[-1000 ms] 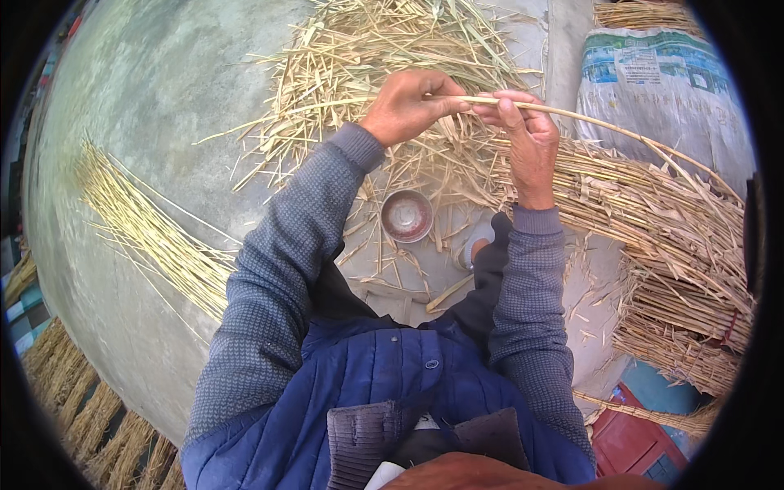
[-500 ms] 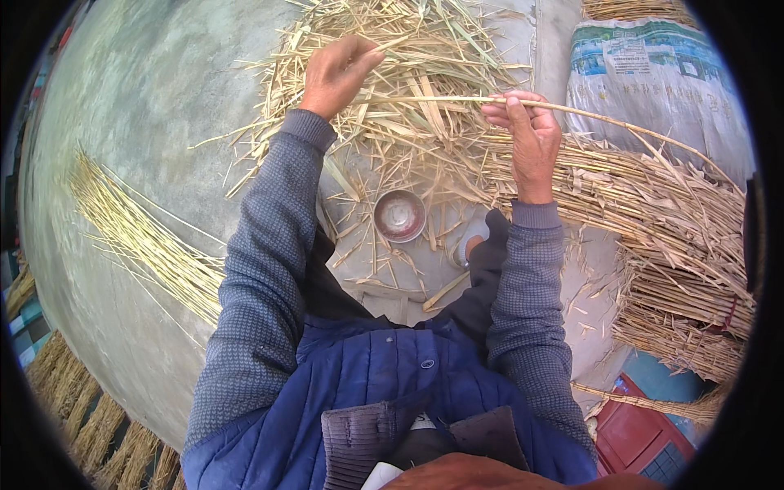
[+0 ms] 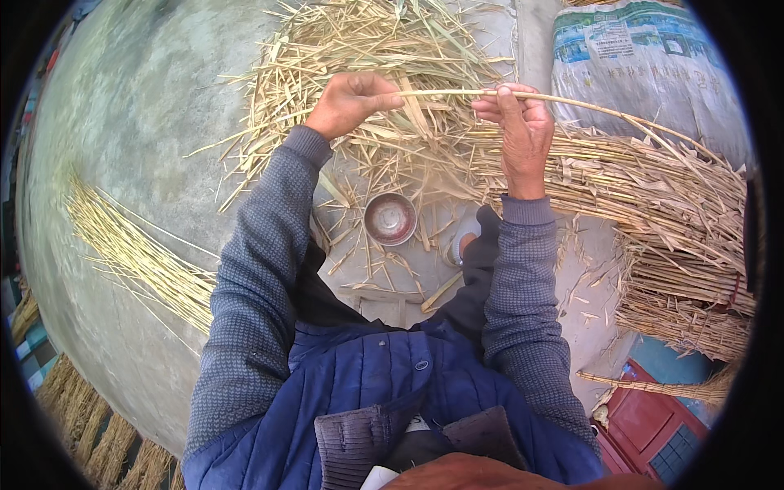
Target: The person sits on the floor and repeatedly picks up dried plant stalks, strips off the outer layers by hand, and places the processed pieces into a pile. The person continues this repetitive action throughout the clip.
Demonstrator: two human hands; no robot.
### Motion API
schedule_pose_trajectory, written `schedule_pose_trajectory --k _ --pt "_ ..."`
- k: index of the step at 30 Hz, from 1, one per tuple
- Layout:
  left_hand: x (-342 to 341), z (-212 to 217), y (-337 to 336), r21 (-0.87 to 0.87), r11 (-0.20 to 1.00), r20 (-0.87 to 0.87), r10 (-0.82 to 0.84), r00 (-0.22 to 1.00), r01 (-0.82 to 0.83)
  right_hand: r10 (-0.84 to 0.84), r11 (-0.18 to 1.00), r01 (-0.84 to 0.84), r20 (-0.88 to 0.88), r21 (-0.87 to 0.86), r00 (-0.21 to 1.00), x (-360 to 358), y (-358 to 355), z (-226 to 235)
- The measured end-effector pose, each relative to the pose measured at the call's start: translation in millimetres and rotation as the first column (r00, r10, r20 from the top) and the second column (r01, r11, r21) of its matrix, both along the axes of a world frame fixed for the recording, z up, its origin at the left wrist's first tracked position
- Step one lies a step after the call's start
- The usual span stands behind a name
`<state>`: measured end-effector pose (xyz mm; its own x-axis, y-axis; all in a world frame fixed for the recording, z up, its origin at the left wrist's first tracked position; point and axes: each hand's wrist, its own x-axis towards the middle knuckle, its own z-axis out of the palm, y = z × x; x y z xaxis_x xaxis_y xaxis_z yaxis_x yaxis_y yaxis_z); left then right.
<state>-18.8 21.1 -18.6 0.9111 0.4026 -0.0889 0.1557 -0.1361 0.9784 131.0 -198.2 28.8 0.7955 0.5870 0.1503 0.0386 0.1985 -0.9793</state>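
Observation:
A long, thin dried stalk [image 3: 603, 106] stretches between my two hands and bends down at its far right. My right hand [image 3: 525, 135] pinches it between thumb and fingers. At the stalk's left end, my left hand [image 3: 353, 102] is closed with thumb and fingertips on it. Beneath the hands lies a heap of dry husks and leaf strips [image 3: 351, 49]. Under my right forearm, a thick bundle of unpeeled stalks [image 3: 621, 175] runs off to the right. A sheaf of bare, yellowish stalks [image 3: 135, 249] rests on the ground to the left.
A small metal bowl [image 3: 390, 219] stands between my feet among scattered husk bits. At the upper right lies a white and blue printed sack [image 3: 645, 73]. A red piece of furniture [image 3: 645, 416] is at the lower right, and straw bundles [image 3: 106, 441] line the lower left.
My left hand has come down and right, from above the husk heap to the stalk's left end. My right hand keeps its pinch on the stalk. The view has shifted slightly.

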Motion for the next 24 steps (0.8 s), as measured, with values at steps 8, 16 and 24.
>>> schedule_pose_trajectory --k 8,16,24 --pt "-17 -12 50 -0.278 0.933 0.236 0.295 0.926 -0.227 -0.032 0.995 0.036 0.037 -0.098 0.999 12 -13 1" --pt "1 12 -11 0.714 0.666 0.355 -0.074 0.932 -0.219 0.032 0.996 -0.034 -0.034 -0.080 0.999 -5 5 -11" --pt "-6 14 7 0.763 0.630 0.255 -0.087 0.963 -0.145 0.006 0.998 -0.009 -0.050 -0.064 0.999 -1 6 -10"
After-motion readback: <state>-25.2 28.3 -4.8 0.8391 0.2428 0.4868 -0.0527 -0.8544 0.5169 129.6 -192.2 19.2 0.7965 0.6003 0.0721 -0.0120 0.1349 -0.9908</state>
